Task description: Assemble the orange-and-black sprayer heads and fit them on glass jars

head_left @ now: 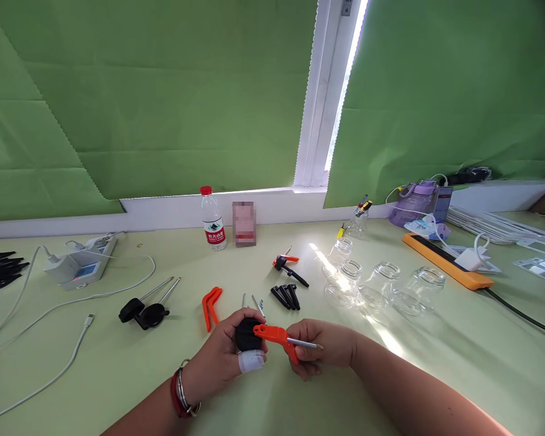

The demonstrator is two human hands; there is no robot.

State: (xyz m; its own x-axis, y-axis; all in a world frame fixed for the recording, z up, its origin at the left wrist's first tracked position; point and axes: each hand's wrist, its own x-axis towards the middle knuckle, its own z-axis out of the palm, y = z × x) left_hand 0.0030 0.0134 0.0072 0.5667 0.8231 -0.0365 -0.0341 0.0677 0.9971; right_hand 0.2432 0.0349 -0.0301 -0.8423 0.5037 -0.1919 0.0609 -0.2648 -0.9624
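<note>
My left hand (229, 351), its thumb wrapped in white tape, is closed around a black round cap (249, 335). From the cap's side a metal rod (305, 343) points right, passing by an orange bent handle (272, 333). My right hand (322, 348) pinches that handle, whose holed end lies against the cap; whether the two are joined I cannot tell. Just beyond the hands are loose screws (258, 304), two orange handles (211, 307) and several black handle pieces (286, 297). Two black caps with rods (152, 314) lie to the left.
Several glass jars (381, 284) stand on the right, before an orange power strip (449, 260). A black-and-orange assembly (288, 266) lies mid-table. Behind are a water bottle (214, 224) and a pink box (244, 224). White cables (77, 339) run along the left.
</note>
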